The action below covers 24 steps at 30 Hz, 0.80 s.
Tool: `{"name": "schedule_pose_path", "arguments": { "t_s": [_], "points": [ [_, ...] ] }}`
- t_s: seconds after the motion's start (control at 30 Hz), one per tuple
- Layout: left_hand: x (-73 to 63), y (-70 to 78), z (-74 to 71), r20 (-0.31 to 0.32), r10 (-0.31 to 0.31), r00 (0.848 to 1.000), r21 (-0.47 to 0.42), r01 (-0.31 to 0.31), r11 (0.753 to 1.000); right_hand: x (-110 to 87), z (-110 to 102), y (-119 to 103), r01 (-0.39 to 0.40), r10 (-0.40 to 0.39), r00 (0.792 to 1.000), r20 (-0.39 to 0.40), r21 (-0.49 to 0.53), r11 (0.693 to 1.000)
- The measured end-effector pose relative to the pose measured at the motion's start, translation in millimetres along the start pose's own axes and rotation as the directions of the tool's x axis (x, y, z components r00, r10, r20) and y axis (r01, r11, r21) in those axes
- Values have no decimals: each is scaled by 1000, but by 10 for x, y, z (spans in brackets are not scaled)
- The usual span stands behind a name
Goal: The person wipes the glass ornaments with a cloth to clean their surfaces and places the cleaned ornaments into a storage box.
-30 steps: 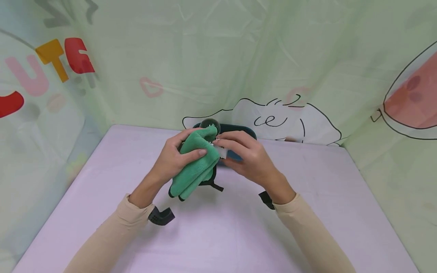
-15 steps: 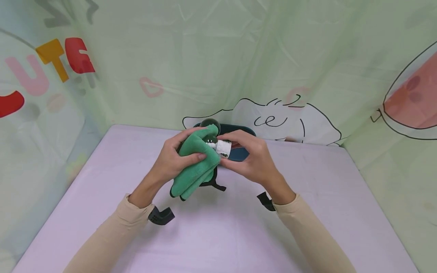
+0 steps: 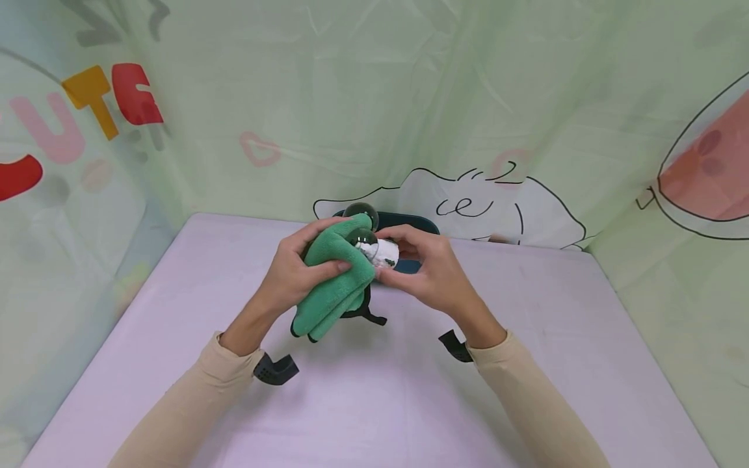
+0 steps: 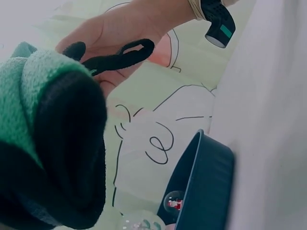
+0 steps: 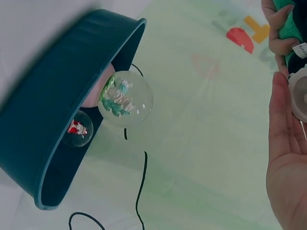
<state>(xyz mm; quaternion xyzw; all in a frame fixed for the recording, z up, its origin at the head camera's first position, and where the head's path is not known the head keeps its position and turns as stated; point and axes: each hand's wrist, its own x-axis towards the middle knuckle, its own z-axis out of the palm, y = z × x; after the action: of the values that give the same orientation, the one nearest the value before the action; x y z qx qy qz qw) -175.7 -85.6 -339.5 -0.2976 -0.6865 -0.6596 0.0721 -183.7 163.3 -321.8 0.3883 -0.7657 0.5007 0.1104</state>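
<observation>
My left hand (image 3: 295,268) grips a folded green cloth (image 3: 333,286) with black edging, its thumb lying on top. The cloth wraps partly around the glass of a small snow globe (image 3: 386,252) that has a white base. My right hand (image 3: 433,266) pinches that base between thumb and fingers. In the right wrist view, the round underside of the base (image 5: 300,93) shows at the right edge, beside the right palm (image 5: 288,177). Dark cloth lining and a black loop (image 4: 127,55) fill much of the left wrist view. The cloth hides part of the glass.
A dark blue bin (image 5: 57,91) stands behind the hands by the back wall. A larger snow globe (image 5: 127,98) sticks out above its rim, and a smaller globe (image 5: 79,129) with a red figure sits inside. A lilac-covered table (image 3: 374,403) lies below.
My right fingers have shifted right along the snow globe, and it has turned and tilted, showing more white base and glass. The left hand and cloth stay nearly in place.
</observation>
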Motion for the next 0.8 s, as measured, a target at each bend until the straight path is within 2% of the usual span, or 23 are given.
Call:
{"name": "schedule_pose_path", "arguments": {
  "t_s": [0.13, 0.37, 0.6, 0.7, 0.8],
  "points": [
    [-1, 6, 5, -17, 6, 1000, 6, -6, 1000, 2, 9, -11, -46, 45, 999, 16, 57, 997],
    [-4, 8, 22, -49, 0, 999, 14, 1, 1000, 10, 54, -3, -12, 13, 1000, 4, -47, 999],
    [-6, 25, 52, -7, -31, 999, 61, 32, 998, 5, 68, 16, -17, 18, 1000, 5, -113, 993],
    [-5, 35, 49, -2, -51, 999, 85, 51, 995, 3, 63, 26, 5, -3, 1000, 15, -151, 989],
    [-5, 44, 46, -9, -61, 998, 92, 61, 994, 10, 53, 46, 22, -19, 1000, 25, -141, 990]
  ]
}}
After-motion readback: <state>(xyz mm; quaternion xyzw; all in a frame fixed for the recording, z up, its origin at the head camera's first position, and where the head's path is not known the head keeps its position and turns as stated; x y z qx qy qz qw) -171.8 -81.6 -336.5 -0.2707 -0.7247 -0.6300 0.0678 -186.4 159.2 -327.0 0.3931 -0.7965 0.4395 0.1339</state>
